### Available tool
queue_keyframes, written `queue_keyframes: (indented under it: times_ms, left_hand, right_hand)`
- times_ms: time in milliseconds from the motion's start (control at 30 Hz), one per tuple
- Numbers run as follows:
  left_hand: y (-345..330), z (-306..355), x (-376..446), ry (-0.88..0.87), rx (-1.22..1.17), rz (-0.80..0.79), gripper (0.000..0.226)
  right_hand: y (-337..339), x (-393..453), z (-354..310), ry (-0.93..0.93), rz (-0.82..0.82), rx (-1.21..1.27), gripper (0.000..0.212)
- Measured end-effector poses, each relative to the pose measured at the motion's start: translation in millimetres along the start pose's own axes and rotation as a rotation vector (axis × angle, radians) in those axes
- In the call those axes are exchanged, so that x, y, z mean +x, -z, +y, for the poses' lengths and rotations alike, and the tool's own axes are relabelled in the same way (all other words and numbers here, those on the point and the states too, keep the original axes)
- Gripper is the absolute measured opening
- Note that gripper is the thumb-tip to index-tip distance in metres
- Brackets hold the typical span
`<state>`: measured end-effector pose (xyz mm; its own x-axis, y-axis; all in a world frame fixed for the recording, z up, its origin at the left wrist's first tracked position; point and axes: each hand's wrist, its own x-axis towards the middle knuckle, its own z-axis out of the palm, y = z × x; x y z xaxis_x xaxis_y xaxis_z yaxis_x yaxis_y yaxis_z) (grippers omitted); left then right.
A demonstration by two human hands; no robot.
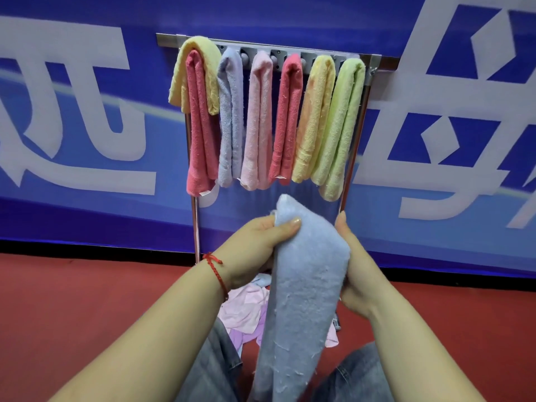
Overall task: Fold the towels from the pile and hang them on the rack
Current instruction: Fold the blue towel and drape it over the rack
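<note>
Head view, only one going. Blue towel [304, 285] dead centre, folded into a long strip, top end pointing to 12 o'clock, tail hanging past 6 o'clock between the knees. Left hand [255, 253] at 9 o'clock of the strip, grip closed around its edge, thumb pressed on the front face near the top. Right hand [356, 274] at 3 o'clock, palm flat against the far edge, fingers wrapped behind and mostly hidden, so grip looks closed on the cloth too, but can't see how tightly.

Rack [368, 71] up at 12 o'clock against the blue banner [87, 198], already loaded: yellow towel [203, 50] draped over a red one [200, 134] at the left end, then lilac, pink, another red, orange-yellow, and green towel [345, 123] at the right end. Pretty crowded, hardly a gap on the bar.

Pile [246, 309] on the red floor [87, 314], at 7 o'clock of the strip, pink and purple bits left, partly hidden behind the arms.

Probably mid-fold: lengthwise fold done, hanging not yet. Next move likely calls for lifting the strip toward 12 o'clock and draping its middle over the bar, maybe nudging neighbours aside or doubling up like the yellow one.
</note>
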<state>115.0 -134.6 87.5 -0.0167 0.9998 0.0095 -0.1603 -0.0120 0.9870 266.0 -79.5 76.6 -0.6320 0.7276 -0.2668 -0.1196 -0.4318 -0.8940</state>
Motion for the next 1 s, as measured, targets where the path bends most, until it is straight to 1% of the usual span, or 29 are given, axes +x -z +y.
queue_keyframes:
  times_ms: [67, 133, 167, 233, 267, 333, 400, 467, 567, 600, 667, 733, 800, 933, 967, 1000]
  left_hand:
    - [2, 5, 4, -0.008, -0.029, 0.063, 0.022]
    - [6, 10, 9, -0.003, -0.034, 0.109, 0.024]
    - [7, 12, 11, 0.001, -0.029, 0.121, 0.026]
    - [8, 16, 14, 0.002, -0.033, 0.126, 0.029]
    - [9, 19, 16, 0.000, -0.042, 0.125, 0.030]
    - [10, 22, 18, -0.002, -0.071, 0.122, 0.029]
    - [8, 26, 20, 0.008, -0.143, 0.127, 0.029]
    - [7, 29, 22, 0.006, -0.213, 0.134, 0.029]
    - [5, 29, 26, -0.033, -0.303, 0.140, 0.032]
    - [6, 27, 27, -0.031, -0.337, 0.119, 0.036]
    - [8, 20, 29, 0.019, -0.371, 0.033, 0.053]
    - [8, 6, 28, 0.121, -0.374, -0.070, 0.068]
    - [7, -11, 26, 0.214, -0.382, -0.131, 0.074]
    - [5, -42, 19, 0.297, -0.348, -0.145, 0.070]
    - [3, -47, 17, 0.297, -0.329, -0.146, 0.063]
    - [2, -52, 17, 0.288, -0.313, -0.147, 0.050]
  right_hand:
    - [-3, -5, 9, 0.001, -0.134, 0.060, 0.082]
    - [-4, -6, 16, 0.010, -0.201, 0.069, 0.077]
    - [-4, -6, 18, 0.025, -0.198, 0.022, 0.066]
    - [-1, -4, 18, 0.050, -0.131, -0.191, 0.034]
    - [1, -4, 18, 0.062, -0.115, -0.312, 0.026]
    - [2, -5, 16, 0.097, -0.119, -0.455, 0.028]
    - [1, -8, 13, 0.146, -0.111, -0.496, 0.024]
    - [0, -9, 10, 0.208, -0.064, -0.506, 0.018]
    - [-1, -7, 0, 0.300, 0.011, -0.575, 0.023]
    - [-2, -6, -4, 0.322, 0.036, -0.597, 0.025]
    - [-4, -2, -12, 0.374, 0.093, -0.610, 0.025]
    - [-6, 4, -20, 0.428, 0.162, -0.555, 0.024]
    - [-8, 10, -30, 0.444, 0.229, -0.479, 0.025]
    - [-5, 18, -52, 0.446, 0.350, -0.416, 0.016]
    - [-3, 20, -57, 0.442, 0.375, -0.416, 0.016]
    - [-1, 22, -60, 0.435, 0.405, -0.414, 0.018]
